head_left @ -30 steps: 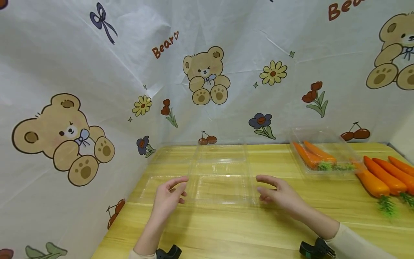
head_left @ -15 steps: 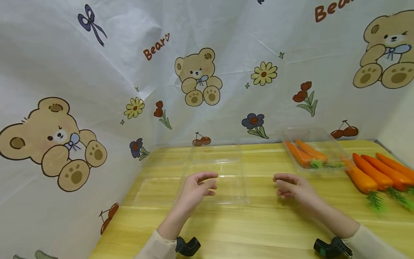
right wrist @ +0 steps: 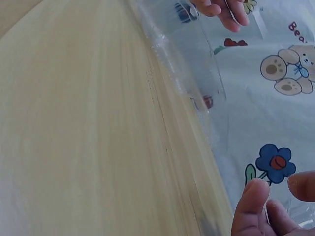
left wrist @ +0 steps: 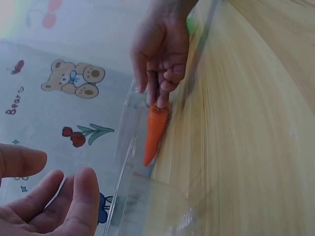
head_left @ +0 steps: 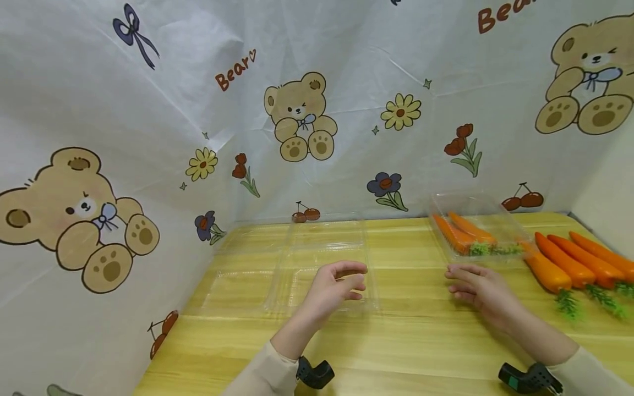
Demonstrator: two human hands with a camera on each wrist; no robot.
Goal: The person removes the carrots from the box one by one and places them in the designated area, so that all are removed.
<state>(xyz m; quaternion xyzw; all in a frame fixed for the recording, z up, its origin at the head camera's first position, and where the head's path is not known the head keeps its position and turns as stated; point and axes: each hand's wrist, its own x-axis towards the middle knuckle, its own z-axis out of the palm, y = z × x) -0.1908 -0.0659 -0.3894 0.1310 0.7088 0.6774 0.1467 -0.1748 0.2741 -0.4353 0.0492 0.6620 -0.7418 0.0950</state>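
My left hand (head_left: 334, 289) is held over the near right part of the clear plastic containers (head_left: 322, 247), fingers loosely bent, thumb apart, nothing between them. My right hand (head_left: 477, 291) hovers over the table to the right, also holding nothing, just in front of a clear plastic box (head_left: 500, 214) with orange toy carrots (head_left: 455, 236) in it. In the left wrist view a carrot (left wrist: 156, 132) shows beyond the right hand's fingertips. The right wrist view catches the right hand's fingertips (right wrist: 252, 201) at the lower right corner.
Several more toy carrots (head_left: 569, 264) with green tops lie side by side at the right. Clear containers with thin see-through walls occupy the back left of the wooden table (head_left: 396, 352). A bear-printed sheet (head_left: 346, 49) hangs behind and at the left.
Both hands have moved to the right, the left one from the gap left of the near container to over it. The head view has turned slightly right. Containers and carrots stay put.
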